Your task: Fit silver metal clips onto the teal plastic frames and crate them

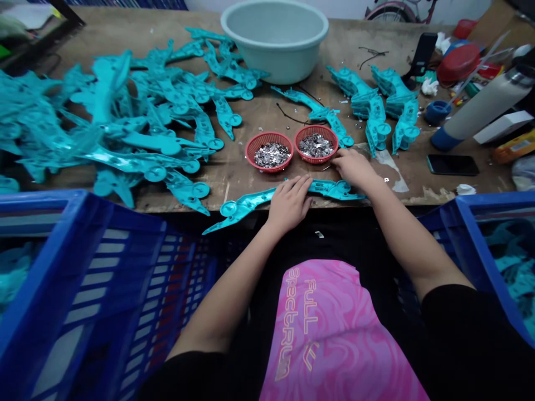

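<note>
A long turquoise plastic part (246, 204) lies along the front edge of the table, with a round disc near its left end. My left hand (289, 204) rests over its middle, fingers across the top and thumb at the near side, holding it. Beside the rim of the right red basket (316, 145), my right hand (354, 167) is above the part's right end with its fingers bent together. Whatever is between those fingertips is hidden. Small shiny metal clips fill that basket and the left red basket (269, 151).
A heap of turquoise parts (159, 142) covers the table's left side. Further parts (371, 106) lie at right. Behind stand a pale basin (276, 33), a bottle (485, 106) and a phone (453, 165). Blue crates (137, 289) flank me on both sides.
</note>
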Available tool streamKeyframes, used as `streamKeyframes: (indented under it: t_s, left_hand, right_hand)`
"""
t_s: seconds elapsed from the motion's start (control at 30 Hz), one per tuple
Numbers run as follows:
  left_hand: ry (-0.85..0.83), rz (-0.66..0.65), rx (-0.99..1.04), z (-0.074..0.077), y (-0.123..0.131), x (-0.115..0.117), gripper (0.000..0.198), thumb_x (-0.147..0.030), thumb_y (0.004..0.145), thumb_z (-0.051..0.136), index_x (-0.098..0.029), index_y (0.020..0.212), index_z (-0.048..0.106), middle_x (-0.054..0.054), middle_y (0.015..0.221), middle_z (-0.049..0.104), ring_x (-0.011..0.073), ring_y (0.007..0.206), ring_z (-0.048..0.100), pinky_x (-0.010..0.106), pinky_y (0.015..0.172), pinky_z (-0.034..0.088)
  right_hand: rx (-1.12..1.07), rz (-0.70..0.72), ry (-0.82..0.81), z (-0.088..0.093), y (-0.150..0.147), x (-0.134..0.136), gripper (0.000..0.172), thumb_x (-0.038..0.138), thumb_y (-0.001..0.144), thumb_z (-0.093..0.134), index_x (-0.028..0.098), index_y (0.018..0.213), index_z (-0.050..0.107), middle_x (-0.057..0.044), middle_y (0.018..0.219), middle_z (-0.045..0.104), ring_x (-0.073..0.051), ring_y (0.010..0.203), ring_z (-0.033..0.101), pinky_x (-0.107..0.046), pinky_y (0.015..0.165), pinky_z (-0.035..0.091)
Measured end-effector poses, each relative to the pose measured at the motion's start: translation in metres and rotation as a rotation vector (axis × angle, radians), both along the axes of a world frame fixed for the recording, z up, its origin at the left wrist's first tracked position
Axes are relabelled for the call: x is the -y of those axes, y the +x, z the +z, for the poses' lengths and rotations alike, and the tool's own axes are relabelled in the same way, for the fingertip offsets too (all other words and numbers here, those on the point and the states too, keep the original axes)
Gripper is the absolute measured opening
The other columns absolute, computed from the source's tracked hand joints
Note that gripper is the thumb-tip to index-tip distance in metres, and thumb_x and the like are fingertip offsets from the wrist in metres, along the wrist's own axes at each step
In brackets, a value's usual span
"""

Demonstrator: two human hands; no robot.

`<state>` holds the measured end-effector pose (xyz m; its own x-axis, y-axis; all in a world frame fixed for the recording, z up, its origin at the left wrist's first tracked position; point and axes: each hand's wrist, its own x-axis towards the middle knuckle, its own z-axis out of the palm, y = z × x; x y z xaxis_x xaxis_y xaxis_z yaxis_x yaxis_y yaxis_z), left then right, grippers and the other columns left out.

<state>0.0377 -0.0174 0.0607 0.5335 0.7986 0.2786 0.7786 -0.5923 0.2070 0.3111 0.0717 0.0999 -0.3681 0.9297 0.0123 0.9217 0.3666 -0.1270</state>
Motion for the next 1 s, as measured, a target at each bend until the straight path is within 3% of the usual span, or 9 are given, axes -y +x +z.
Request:
streamKeyframes:
  t_s: [0.07,0.17,0.27,0.37,0.47,0.77,1.0]
  left_hand:
    - [0.001,-0.001,-0.007,0.0,0.0,0.0,0.061,-0.037,0.117,0.048,-0.022,0.176,0.048,0.009,0.178,0.053,0.0341,0.161,0.052,0.054,0.131,0.043]
    - [-0.002,0.0,-0.028,0.0,0.0,0.0,0.057,-0.038,0.117,0.047,-0.026,0.172,0.055,0.007,0.179,0.053,0.035,0.161,0.052,0.055,0.131,0.043]
    - [-0.004,0.005,-0.02,-0.001,0.0,0.0,0.055,-0.037,0.117,0.048,-0.027,0.17,0.058,0.007,0.178,0.054,0.0343,0.161,0.052,0.055,0.131,0.043]
    - [0.009,0.005,-0.015,-0.003,0.001,-0.001,0.054,-0.038,0.117,0.048,-0.026,0.168,0.06,0.007,0.177,0.055,0.0347,0.16,0.053,0.054,0.131,0.043]
    - [0.003,0.001,-0.02,-0.002,0.001,-0.001,0.052,-0.037,0.117,0.048,-0.024,0.164,0.063,0.009,0.177,0.054,0.0355,0.16,0.052,0.056,0.131,0.043]
    - [0.002,0.004,-0.027,-0.001,0.001,0.0,0.05,-0.037,0.116,0.049,-0.024,0.161,0.065,0.01,0.178,0.054,0.0351,0.161,0.051,0.056,0.132,0.042]
    - [0.013,0.004,-0.025,-0.002,0.001,0.001,0.056,-0.035,0.116,0.046,-0.025,0.171,0.055,0.008,0.18,0.051,0.0352,0.161,0.051,0.055,0.132,0.041]
  right_hand:
    - [0.033,-0.022,0.01,-0.002,0.0,0.003,0.04,0.019,0.109,0.052,0.019,0.128,0.087,-0.016,0.137,0.077,-0.038,0.126,0.062,-0.051,0.105,0.052]
    - [0.025,-0.03,0.024,0.004,0.002,0.016,0.033,0.018,0.108,0.053,0.015,0.117,0.084,-0.02,0.129,0.078,-0.04,0.127,0.061,-0.052,0.107,0.05]
    - [-0.228,-0.001,0.075,0.02,-0.002,0.036,0.03,0.018,0.109,0.05,0.014,0.121,0.077,-0.021,0.126,0.077,-0.037,0.121,0.064,-0.051,0.109,0.052]
    - [-0.579,-0.003,0.14,0.038,-0.018,0.057,0.027,0.023,0.111,0.046,0.02,0.127,0.067,-0.014,0.12,0.078,-0.03,0.11,0.069,-0.044,0.103,0.056]
    - [-0.681,0.002,0.11,0.048,-0.036,0.068,0.02,0.021,0.11,0.047,0.024,0.122,0.062,-0.011,0.114,0.078,-0.028,0.104,0.07,-0.043,0.099,0.058]
    - [-0.744,0.062,0.078,0.029,-0.053,0.065,0.01,0.02,0.104,0.046,0.025,0.106,0.054,-0.012,0.107,0.077,-0.027,0.099,0.071,-0.041,0.096,0.057]
    - [-0.779,0.002,0.099,0.031,-0.047,0.067,0.013,0.023,0.107,0.048,0.025,0.114,0.058,-0.011,0.109,0.078,-0.027,0.104,0.072,-0.041,0.099,0.058]
